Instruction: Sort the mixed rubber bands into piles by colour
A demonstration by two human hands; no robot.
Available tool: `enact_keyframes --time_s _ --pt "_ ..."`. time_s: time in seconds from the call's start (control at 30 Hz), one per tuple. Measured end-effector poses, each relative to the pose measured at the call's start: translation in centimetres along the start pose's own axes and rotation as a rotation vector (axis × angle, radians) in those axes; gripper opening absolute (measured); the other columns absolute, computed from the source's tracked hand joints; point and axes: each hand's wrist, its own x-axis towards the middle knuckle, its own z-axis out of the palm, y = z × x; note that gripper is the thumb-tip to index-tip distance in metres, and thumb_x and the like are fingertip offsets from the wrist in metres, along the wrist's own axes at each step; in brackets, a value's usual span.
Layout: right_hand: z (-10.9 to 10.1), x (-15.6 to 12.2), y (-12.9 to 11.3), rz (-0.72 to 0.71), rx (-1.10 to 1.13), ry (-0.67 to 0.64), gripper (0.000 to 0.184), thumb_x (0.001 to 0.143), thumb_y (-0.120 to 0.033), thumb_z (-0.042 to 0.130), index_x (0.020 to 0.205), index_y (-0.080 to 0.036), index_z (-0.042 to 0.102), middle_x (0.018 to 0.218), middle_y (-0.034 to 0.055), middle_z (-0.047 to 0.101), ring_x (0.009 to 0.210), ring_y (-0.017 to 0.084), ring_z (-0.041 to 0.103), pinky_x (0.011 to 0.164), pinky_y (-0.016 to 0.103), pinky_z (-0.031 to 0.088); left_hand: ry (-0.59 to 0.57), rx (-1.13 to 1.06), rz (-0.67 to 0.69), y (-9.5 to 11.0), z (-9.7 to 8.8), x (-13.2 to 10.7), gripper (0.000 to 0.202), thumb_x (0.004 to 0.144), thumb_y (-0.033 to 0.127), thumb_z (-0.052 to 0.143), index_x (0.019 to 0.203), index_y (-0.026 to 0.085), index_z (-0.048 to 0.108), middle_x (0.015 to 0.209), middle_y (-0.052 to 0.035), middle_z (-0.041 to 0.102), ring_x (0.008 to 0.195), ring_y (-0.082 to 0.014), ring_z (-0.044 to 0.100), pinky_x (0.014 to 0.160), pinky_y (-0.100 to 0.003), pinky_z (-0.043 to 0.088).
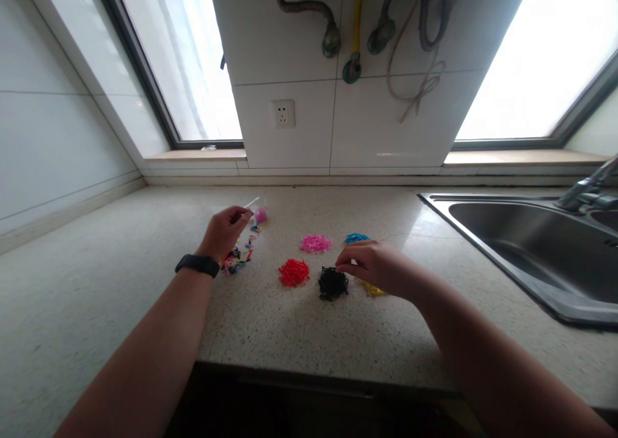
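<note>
Small heaps of tiny rubber bands lie on a speckled counter [299, 322]: a red heap [293, 272], a black heap [333, 283], a pink heap [315, 243], a blue heap [356, 238] and a yellow heap [373, 289] partly under my right hand. My left hand [223, 232], with a black band on the wrist, is closed on a thin white stick [251, 203] from which a multicoloured chain of bands [239, 256] hangs down to the counter. My right hand [374, 267] hovers just above the black heap with its fingertips pinched together; what they hold is too small to see.
A steel sink [531, 245] with a tap [586, 190] fills the right of the counter. The tiled back wall carries a socket [284, 113] and several hoses [357, 32], with windows on both sides. The counter's front edge runs just below my forearms.
</note>
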Motion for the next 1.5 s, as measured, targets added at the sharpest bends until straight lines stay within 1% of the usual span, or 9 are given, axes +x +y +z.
enact_keyframes --time_s 0.2,0.3,0.4,0.5,0.73,1.03,1.23,1.37,1.5 --pt "-0.3 0.0 -0.2 0.006 -0.021 0.013 0.021 0.098 -0.036 0.057 0.096 -0.023 0.073 0.088 0.0029 0.074 0.076 0.015 0.063 0.069 0.029 0.042 -0.072 0.193 0.074 -0.6 0.5 0.8 0.034 0.09 0.045 0.057 0.094 0.016 0.073 0.072 -0.0021 0.065 0.064 -0.0147 0.054 0.061 -0.026 0.041" --pt "-0.3 0.0 0.0 -0.002 -0.019 0.028 0.022 0.099 -0.036 0.056 0.095 -0.022 0.073 0.087 0.0027 0.073 0.073 0.014 0.062 0.068 0.029 0.041 -0.147 0.343 0.146 -1.0 1.4 1.5 0.031 0.09 0.042 0.057 0.098 0.018 0.075 0.084 -0.0058 0.071 0.068 -0.0166 0.059 0.068 -0.029 0.046" --pt "-0.3 0.0 0.2 -0.008 -0.012 0.047 0.022 0.099 -0.034 0.055 0.094 -0.021 0.073 0.085 0.0024 0.072 0.07 0.013 0.059 0.067 0.028 0.04 -0.223 0.486 0.213 -1.3 2.5 2.3 0.026 0.09 0.036 0.057 0.098 0.021 0.077 0.1 -0.0094 0.073 0.084 -0.0206 0.065 0.084 -0.031 0.048" --pt "-0.5 -0.2 0.3 0.004 -0.013 0.064 0.022 0.098 -0.033 0.055 0.092 -0.021 0.073 0.082 0.0024 0.071 0.066 0.012 0.058 0.065 0.028 0.04 -0.278 0.614 0.213 -1.5 3.2 2.7 0.025 0.089 0.031 0.057 0.099 0.021 0.077 0.103 -0.011 0.073 0.096 -0.0238 0.066 0.092 -0.033 0.046" --pt "-0.7 -0.3 0.4 -0.006 -0.025 0.109 0.025 0.098 -0.035 0.053 0.092 -0.022 0.073 0.08 0.0031 0.07 0.066 0.013 0.059 0.064 0.028 0.04 -0.337 0.813 0.168 -1.1 4.1 2.9 0.028 0.09 0.031 0.054 0.096 0.018 0.078 0.101 -0.0138 0.073 0.097 -0.0254 0.066 0.088 -0.034 0.047" --pt "-0.8 -0.3 0.4 0.001 -0.02 0.096 0.025 0.098 -0.036 0.054 0.09 -0.022 0.074 0.08 0.0035 0.071 0.067 0.014 0.06 0.064 0.028 0.04 -0.241 0.879 0.112 -1.4 4.7 2.8 0.03 0.09 0.034 0.052 0.089 0.02 0.078 0.095 -0.0149 0.074 0.088 -0.0264 0.068 0.077 -0.035 0.048" --pt "-0.9 -0.4 0.8 0.03 -0.032 0.105 0.027 0.098 -0.037 0.054 0.089 -0.021 0.073 0.077 0.0035 0.069 0.066 0.014 0.058 0.062 0.028 0.039 -0.134 0.728 0.067 -1.6 4.8 2.8 0.031 0.09 0.036 0.053 0.083 0.021 0.079 0.089 -0.014 0.076 0.083 -0.0263 0.069 0.072 -0.035 0.047" --pt "-1.0 -0.5 1.3 0.053 -0.037 0.128 0.026 0.097 -0.038 0.055 0.089 -0.021 0.073 0.075 0.0023 0.067 0.063 0.013 0.055 0.06 0.028 0.037 -0.096 0.393 0.036 -1.2 4.9 3.0 0.025 0.087 0.036 0.059 0.082 0.021 0.078 0.085 -0.0102 0.076 0.08 -0.0238 0.067 0.07 -0.033 0.047" --pt "-1.1 -0.6 1.6 0.069 -0.042 0.143 0.026 0.097 -0.037 0.054 0.088 -0.021 0.073 0.075 0.002 0.067 0.061 0.012 0.053 0.059 0.028 0.036 -0.107 -0.014 -0.093 0.8 5.4 2.2 0.029 0.083 0.043 0.065 0.086 0.016 0.075 0.064 -0.0015 0.06 0.055 -0.0132 0.05 0.051 -0.026 0.036"
